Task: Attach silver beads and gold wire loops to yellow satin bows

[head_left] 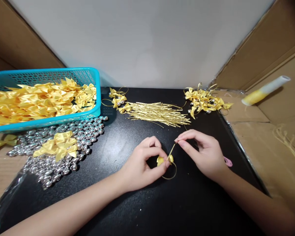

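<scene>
My left hand [147, 160] pinches a small yellow ribbon bow [160, 160] between thumb and index finger, low over the black tabletop. A thin gold twist tie [171, 150] runs from the bow up to my right hand [201, 150], whose thumb and fingertips are closed on its end. Below the bow, part of the tie curves in a loop. Whether a bell sits on the bow is hidden by my left fingers. Beyond both hands lies a bundle of straight gold twist ties [159, 113].
A turquoise basket [97, 95] of yellow bows stands at left, with silver bells [88, 134] heaped before it and loose bows [60, 146] on top. Finished-looking bow clusters [204, 100] lie at back right, others [118, 100] at back centre. A pink object [227, 161] is partly behind my right wrist.
</scene>
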Available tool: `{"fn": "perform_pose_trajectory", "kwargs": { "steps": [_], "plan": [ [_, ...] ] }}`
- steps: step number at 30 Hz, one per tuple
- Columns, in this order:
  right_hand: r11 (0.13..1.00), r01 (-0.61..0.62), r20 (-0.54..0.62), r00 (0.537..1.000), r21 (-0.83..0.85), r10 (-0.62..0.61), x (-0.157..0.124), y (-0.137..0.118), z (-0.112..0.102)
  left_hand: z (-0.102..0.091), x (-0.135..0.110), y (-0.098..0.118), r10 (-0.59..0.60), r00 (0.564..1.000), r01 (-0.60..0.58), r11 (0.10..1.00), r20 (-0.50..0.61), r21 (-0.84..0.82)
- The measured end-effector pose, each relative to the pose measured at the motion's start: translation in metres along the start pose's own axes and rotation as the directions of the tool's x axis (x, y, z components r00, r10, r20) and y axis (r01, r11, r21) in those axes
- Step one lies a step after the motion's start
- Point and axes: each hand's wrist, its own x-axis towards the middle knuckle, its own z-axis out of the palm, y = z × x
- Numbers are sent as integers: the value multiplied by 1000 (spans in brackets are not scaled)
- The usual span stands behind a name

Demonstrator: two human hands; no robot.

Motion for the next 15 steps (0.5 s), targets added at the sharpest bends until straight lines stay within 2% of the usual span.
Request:
{"fn": "perform_pose_trajectory", "kwargs": {
  "steps": [3, 7, 10, 15],
  "plan": [
    [995, 44, 40, 998, -91, -40, -3, 0, 3, -2, 1, -4, -61, 997, 53, 984, -44, -172],
    [979, 186, 107, 978, -83, -177, -6, -5, 6, -1, -1, -11, -154, 985, 113, 915, -77, -387],
    [963, 265, 118, 959, -56, -257, -8, -6, 8, 1, -3, -12, -155, 985, 109, 905, -79, -411],
    [951, 305, 101, 949, -47, -299, -9, -5, 9, 4, -3, -13, -146, 985, 101, 918, -91, -383]
  ]
}}
